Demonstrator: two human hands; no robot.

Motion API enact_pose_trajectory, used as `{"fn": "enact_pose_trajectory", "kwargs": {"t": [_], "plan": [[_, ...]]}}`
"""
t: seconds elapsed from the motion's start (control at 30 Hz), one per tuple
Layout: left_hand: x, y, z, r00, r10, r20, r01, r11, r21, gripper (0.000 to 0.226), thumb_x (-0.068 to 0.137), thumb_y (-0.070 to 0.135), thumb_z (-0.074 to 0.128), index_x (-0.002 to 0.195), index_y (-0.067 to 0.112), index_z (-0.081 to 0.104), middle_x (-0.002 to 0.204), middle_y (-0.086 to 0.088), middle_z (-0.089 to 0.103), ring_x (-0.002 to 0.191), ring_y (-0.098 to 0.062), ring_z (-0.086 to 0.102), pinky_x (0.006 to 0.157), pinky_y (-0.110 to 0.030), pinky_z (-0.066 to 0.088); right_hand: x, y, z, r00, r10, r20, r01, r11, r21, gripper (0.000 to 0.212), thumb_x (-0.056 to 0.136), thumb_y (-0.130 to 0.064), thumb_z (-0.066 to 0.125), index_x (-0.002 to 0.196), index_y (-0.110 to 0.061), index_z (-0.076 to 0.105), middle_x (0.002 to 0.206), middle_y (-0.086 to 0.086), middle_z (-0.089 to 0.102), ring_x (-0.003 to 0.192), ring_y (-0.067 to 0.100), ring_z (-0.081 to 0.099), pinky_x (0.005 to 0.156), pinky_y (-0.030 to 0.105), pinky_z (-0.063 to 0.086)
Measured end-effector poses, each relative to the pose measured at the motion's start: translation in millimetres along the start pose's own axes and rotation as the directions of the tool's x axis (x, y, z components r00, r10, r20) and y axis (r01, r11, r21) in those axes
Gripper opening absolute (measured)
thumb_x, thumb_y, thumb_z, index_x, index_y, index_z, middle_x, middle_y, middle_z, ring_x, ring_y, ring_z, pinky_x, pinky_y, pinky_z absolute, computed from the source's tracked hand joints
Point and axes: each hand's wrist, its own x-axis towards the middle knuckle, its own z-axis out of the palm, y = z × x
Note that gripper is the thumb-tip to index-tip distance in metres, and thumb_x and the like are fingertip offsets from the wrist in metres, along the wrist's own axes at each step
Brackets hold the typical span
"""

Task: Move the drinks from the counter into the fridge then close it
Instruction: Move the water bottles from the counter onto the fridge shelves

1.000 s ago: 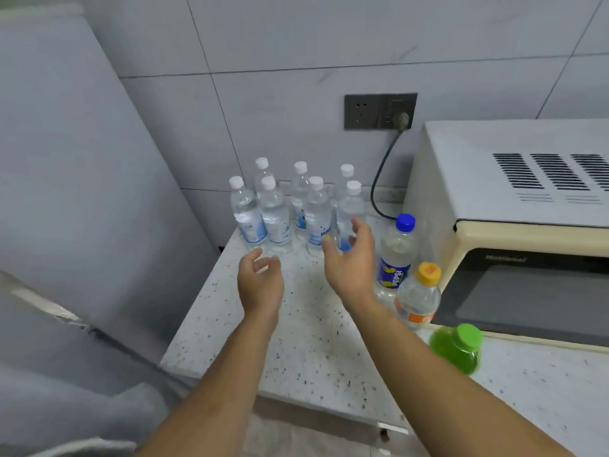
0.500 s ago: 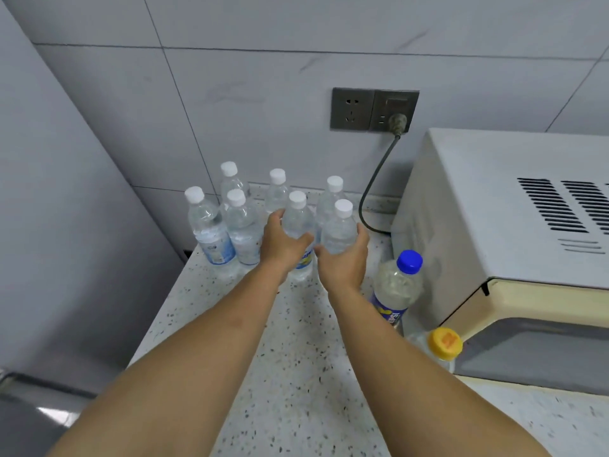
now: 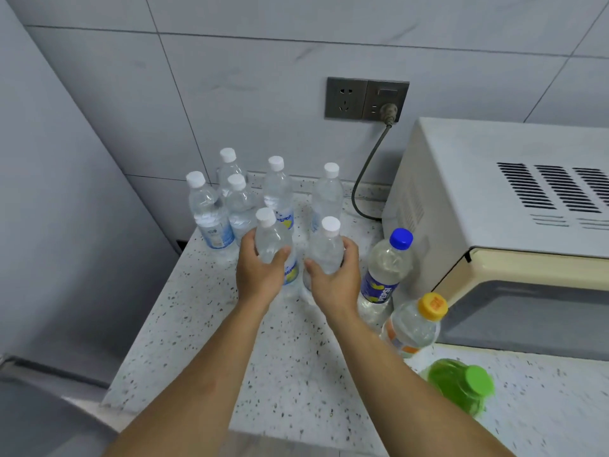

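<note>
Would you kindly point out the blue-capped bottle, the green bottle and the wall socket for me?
blue-capped bottle [image 3: 385, 265]: head view, on its clear body.
green bottle [image 3: 454, 385]: head view, on its green shoulder.
wall socket [image 3: 346, 98]: head view, on its left plate.

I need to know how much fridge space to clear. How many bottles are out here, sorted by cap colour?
White caps: 7
Blue cap: 1
Orange cap: 1
Green cap: 1
Total: 10 bottles
</note>
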Motion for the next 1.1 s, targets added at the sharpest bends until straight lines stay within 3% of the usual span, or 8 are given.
{"fn": "enact_pose_trajectory", "kwargs": {"t": [0.1,0.3,0.43,0.67,0.83,0.9,0.97,1.1], "plan": [[-24.7,-7.7,-22.1,1.0,0.027,0.003,-0.027,0.999,-0.03,0.053,0.075,0.045,0.072,0.122,0.047,0.048,0.112,0.023,0.063,0.103,0.001,0.061,0.087,-0.033,0.054,-22.6,4.4,-8.0,0.998,-0.054,0.023,0.053,0.998,0.023,0.058,0.073,-0.016,0.081,0.114,-0.043,0.05,0.108,-0.023,0.062,0.101,-0.001,0.062,0.09,0.031,0.054],[-57.0,-32.8,-46.6,0.996,0.069,0.053,-0.066,0.995,-0.069,0.06,0.075,0.055,0.067,0.128,0.046,0.041,0.116,0.032,0.057,0.101,0.008,0.061,0.08,-0.025,0.053,-47.8,18.9,-18.5,0.984,-0.163,0.076,0.164,0.986,-0.01,0.063,0.072,-0.023,0.081,0.122,-0.039,0.047,0.114,-0.036,0.053,0.109,-0.009,0.056,0.088,0.008,0.044],[-57.9,-51.5,-49.3,0.983,0.049,0.178,-0.045,0.999,-0.029,0.074,0.067,0.054,0.072,0.132,0.048,0.036,0.113,0.039,0.056,0.099,0.014,0.059,0.07,-0.007,0.047,-43.7,26.6,-14.1,0.983,-0.014,0.181,0.028,0.997,-0.075,0.069,0.068,-0.03,0.086,0.121,-0.041,0.043,0.11,-0.032,0.057,0.102,-0.011,0.058,0.079,0.01,0.047],[-59.8,-86.3,-46.5,0.981,-0.142,0.135,0.144,0.989,-0.01,0.052,0.077,0.035,0.081,0.118,0.036,0.048,0.101,0.023,0.064,0.083,0.006,0.065,0.061,-0.016,0.05,-42.3,35.3,-14.1,0.98,0.092,0.177,-0.068,0.988,-0.137,0.068,0.069,-0.028,0.087,0.118,-0.032,0.04,0.101,-0.02,0.058,0.09,-0.004,0.06,0.071,0.016,0.046],[-97.3,-98.6,-62.0,0.923,-0.326,0.203,0.363,0.914,-0.181,0.017,0.09,0.019,0.069,0.101,0.03,0.064,0.097,0.004,0.075,0.079,-0.005,0.072,0.061,-0.018,0.051,-72.4,34.3,-37.0,0.972,0.119,0.204,-0.103,0.991,-0.089,0.066,0.076,-0.031,0.083,0.121,-0.037,0.034,0.108,-0.024,0.055,0.098,-0.01,0.058,0.074,0.008,0.043],[-123.2,-100.2,-73.6,0.905,-0.31,0.292,0.389,0.881,-0.27,0.024,0.091,0.011,0.067,0.11,0.025,0.065,0.096,0.002,0.077,0.085,-0.008,0.073,0.065,-0.018,0.053,-86.7,33.8,-50.7,0.958,0.147,0.245,-0.139,0.989,-0.048,0.069,0.079,-0.035,0.081,0.127,-0.035,0.032,0.12,-0.022,0.053,0.109,-0.005,0.056,0.088,0.014,0.046],[-150.5,-96.2,-85.6,0.885,-0.268,0.381,0.409,0.838,-0.361,0.034,0.089,0.012,0.069,0.121,0.017,0.062,0.107,-0.006,0.075,0.098,-0.021,0.072,0.075,-0.027,0.057,-101.8,33.6,-66.0,0.943,0.188,0.274,-0.189,0.982,-0.023,0.076,0.08,-0.04,0.08,0.137,-0.026,0.032,0.132,-0.009,0.055,0.119,0.009,0.056,0.101,0.032,0.049],[-210.4,-81.6,-109.3,0.816,-0.156,0.556,0.481,0.716,-0.505,0.052,0.085,0.031,0.073,0.13,0.007,0.06,0.122,-0.023,0.066,0.108,-0.038,0.066,0.086,-0.047,0.055,-133.9,32.1,-97.7,0.932,0.165,0.323,-0.187,0.982,0.036,0.057,0.081,-0.03,0.081,0.127,-0.023,0.049,0.118,-0.005,0.068,0.107,0.013,0.068,0.09,0.032,0.057]]}}
